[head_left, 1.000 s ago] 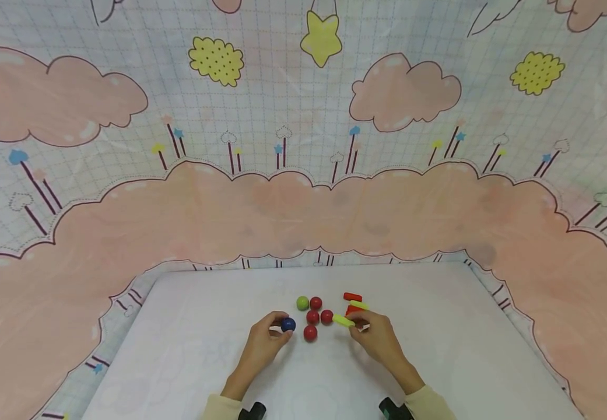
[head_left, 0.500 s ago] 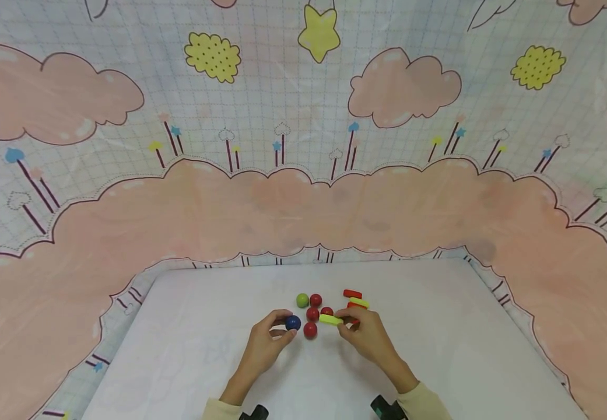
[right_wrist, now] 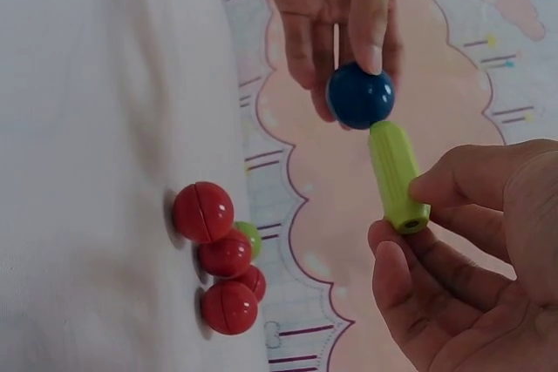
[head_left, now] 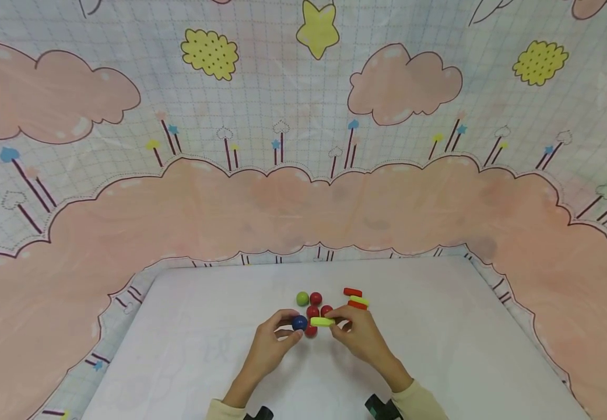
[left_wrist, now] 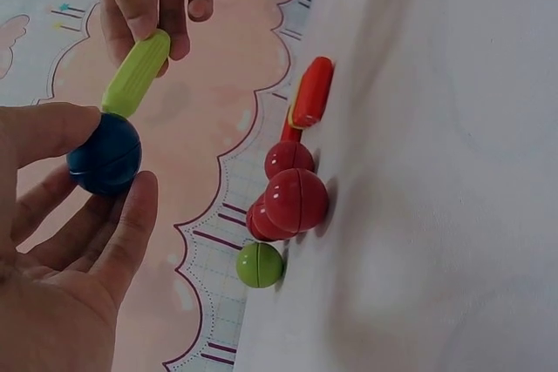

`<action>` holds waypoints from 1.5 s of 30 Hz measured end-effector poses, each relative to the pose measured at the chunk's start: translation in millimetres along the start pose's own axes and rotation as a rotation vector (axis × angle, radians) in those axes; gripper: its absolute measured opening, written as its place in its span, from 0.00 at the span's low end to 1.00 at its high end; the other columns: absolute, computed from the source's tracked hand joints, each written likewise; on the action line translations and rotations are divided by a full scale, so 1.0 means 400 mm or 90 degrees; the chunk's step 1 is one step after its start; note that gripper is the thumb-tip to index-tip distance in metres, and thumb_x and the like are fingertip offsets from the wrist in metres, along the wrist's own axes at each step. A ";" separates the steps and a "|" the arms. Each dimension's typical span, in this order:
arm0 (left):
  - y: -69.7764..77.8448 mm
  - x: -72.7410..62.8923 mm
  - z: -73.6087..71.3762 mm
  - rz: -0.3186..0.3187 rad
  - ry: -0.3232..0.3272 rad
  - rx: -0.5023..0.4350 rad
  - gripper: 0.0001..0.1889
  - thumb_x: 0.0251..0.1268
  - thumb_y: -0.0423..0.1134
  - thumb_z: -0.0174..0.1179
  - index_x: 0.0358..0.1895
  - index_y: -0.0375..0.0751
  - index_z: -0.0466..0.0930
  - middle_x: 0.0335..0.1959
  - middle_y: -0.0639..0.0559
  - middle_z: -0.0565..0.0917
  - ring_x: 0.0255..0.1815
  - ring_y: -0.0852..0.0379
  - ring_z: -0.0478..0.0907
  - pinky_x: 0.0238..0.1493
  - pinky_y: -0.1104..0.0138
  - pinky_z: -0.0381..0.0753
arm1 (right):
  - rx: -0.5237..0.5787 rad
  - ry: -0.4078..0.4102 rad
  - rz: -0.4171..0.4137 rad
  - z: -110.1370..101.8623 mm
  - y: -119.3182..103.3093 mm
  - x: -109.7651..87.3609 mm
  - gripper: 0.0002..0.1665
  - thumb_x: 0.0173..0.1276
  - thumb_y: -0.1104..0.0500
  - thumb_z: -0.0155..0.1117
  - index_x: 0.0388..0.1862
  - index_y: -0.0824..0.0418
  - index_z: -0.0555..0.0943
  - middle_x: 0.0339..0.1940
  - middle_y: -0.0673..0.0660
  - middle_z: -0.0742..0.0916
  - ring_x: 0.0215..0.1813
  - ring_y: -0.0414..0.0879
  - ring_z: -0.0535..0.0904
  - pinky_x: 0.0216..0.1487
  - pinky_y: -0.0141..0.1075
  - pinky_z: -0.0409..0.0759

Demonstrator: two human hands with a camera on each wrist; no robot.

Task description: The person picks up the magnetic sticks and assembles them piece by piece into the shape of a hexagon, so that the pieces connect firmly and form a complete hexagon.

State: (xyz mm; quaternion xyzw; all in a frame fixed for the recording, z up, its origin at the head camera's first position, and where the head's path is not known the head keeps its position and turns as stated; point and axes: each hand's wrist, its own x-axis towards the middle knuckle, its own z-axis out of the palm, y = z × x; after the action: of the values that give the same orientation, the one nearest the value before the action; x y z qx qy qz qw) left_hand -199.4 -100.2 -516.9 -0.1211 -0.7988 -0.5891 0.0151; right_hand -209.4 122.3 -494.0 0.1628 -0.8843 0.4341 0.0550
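Observation:
A glossy blue ball (head_left: 299, 323) is pinched between the thumb and fingers of my left hand (head_left: 272, 347). My right hand (head_left: 361, 338) holds a yellow-green ribbed stick (head_left: 322, 322) by its right end, with a small hole visible in that end in the right wrist view. The stick's other end meets the ball in both wrist views; whether it is joined or only touching, I cannot tell. Both pieces are held above the white table (head_left: 203, 326). Just behind and below them sit several red balls (head_left: 316, 298), partly covered by the stick and right hand.
A green ball (head_left: 302, 298) lies beside the red ones at the back left of the cluster. Behind the right hand lie a red stick (head_left: 353, 291) and another yellow-green stick (head_left: 359, 301) close to a second red one. A cloud-patterned cloth (head_left: 303, 216) hangs behind the table.
My right hand has carried the yellow-green stick leftward from beside the red balls toward the blue ball. The left hand has shifted slightly right with the ball, closing the gap.

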 end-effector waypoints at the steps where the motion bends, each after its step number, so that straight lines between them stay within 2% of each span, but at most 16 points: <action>1: 0.000 0.000 0.001 0.003 -0.003 -0.003 0.20 0.62 0.35 0.67 0.56 0.37 0.76 0.52 0.43 0.82 0.56 0.45 0.79 0.51 0.70 0.82 | 0.000 -0.003 -0.001 0.001 0.000 0.000 0.12 0.61 0.66 0.70 0.43 0.58 0.86 0.41 0.53 0.89 0.40 0.43 0.81 0.39 0.27 0.80; 6: 0.002 -0.001 0.005 0.004 -0.013 -0.017 0.21 0.63 0.35 0.66 0.58 0.34 0.75 0.52 0.43 0.82 0.56 0.45 0.79 0.51 0.71 0.81 | 0.003 -0.010 -0.001 0.004 -0.002 -0.001 0.12 0.61 0.66 0.70 0.44 0.59 0.86 0.41 0.53 0.89 0.40 0.44 0.81 0.38 0.26 0.79; 12: 0.005 0.000 0.006 -0.008 -0.021 -0.030 0.20 0.62 0.34 0.66 0.57 0.39 0.76 0.53 0.43 0.81 0.58 0.44 0.77 0.52 0.71 0.81 | 0.023 -0.003 -0.013 0.003 -0.003 -0.004 0.11 0.61 0.66 0.70 0.44 0.59 0.86 0.40 0.54 0.89 0.40 0.43 0.82 0.40 0.25 0.80; 17: 0.007 0.004 0.006 0.002 -0.055 -0.004 0.19 0.63 0.36 0.66 0.56 0.40 0.77 0.55 0.43 0.81 0.59 0.45 0.77 0.54 0.66 0.82 | 0.041 -0.015 -0.022 0.011 -0.002 -0.007 0.11 0.63 0.63 0.70 0.45 0.58 0.86 0.41 0.52 0.89 0.39 0.42 0.82 0.42 0.25 0.80; 22: 0.002 0.003 0.007 0.013 -0.076 0.036 0.18 0.63 0.40 0.66 0.55 0.41 0.80 0.54 0.45 0.83 0.55 0.49 0.79 0.53 0.63 0.82 | 0.065 -0.029 -0.024 0.022 -0.005 -0.008 0.11 0.63 0.60 0.70 0.45 0.59 0.86 0.40 0.52 0.89 0.39 0.41 0.81 0.42 0.27 0.81; 26: -0.005 0.000 0.005 0.021 -0.074 0.072 0.15 0.63 0.42 0.67 0.52 0.46 0.83 0.52 0.48 0.85 0.53 0.51 0.80 0.52 0.62 0.82 | 0.085 -0.045 -0.029 0.029 -0.005 -0.009 0.12 0.64 0.60 0.70 0.46 0.61 0.85 0.40 0.52 0.89 0.38 0.41 0.82 0.42 0.28 0.82; 29: -0.011 -0.007 0.002 0.024 -0.070 0.091 0.14 0.62 0.42 0.67 0.51 0.46 0.84 0.50 0.48 0.86 0.52 0.51 0.80 0.51 0.64 0.81 | 0.089 -0.047 -0.021 0.035 -0.001 -0.010 0.11 0.66 0.58 0.68 0.46 0.58 0.85 0.41 0.50 0.88 0.39 0.39 0.82 0.43 0.28 0.81; 35: -0.021 -0.004 -0.008 0.020 -0.048 0.114 0.13 0.63 0.42 0.66 0.49 0.46 0.84 0.50 0.48 0.86 0.53 0.52 0.81 0.52 0.63 0.80 | 0.056 0.007 0.002 0.056 0.026 0.006 0.15 0.71 0.50 0.63 0.48 0.58 0.85 0.40 0.48 0.88 0.43 0.42 0.82 0.42 0.27 0.80; 40: -0.033 -0.006 -0.016 -0.002 -0.041 0.125 0.12 0.63 0.44 0.66 0.48 0.48 0.84 0.50 0.49 0.86 0.53 0.52 0.80 0.52 0.59 0.80 | 0.043 0.001 0.025 0.086 0.064 0.012 0.12 0.68 0.54 0.66 0.46 0.59 0.84 0.40 0.50 0.88 0.41 0.41 0.82 0.42 0.28 0.81; 45: -0.046 -0.010 -0.025 -0.015 -0.031 0.134 0.12 0.62 0.45 0.66 0.48 0.50 0.84 0.50 0.50 0.86 0.53 0.52 0.80 0.52 0.60 0.79 | 0.071 -0.016 0.056 0.118 0.094 0.018 0.16 0.64 0.56 0.70 0.48 0.63 0.83 0.44 0.56 0.88 0.41 0.45 0.83 0.40 0.30 0.83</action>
State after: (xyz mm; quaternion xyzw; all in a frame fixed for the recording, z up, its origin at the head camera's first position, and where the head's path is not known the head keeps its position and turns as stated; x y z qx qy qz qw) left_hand -200.5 -115.4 -531.8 -0.1236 -0.8577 -0.4990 0.0014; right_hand -226.8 104.9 -549.5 0.1322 -0.8656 0.4827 0.0159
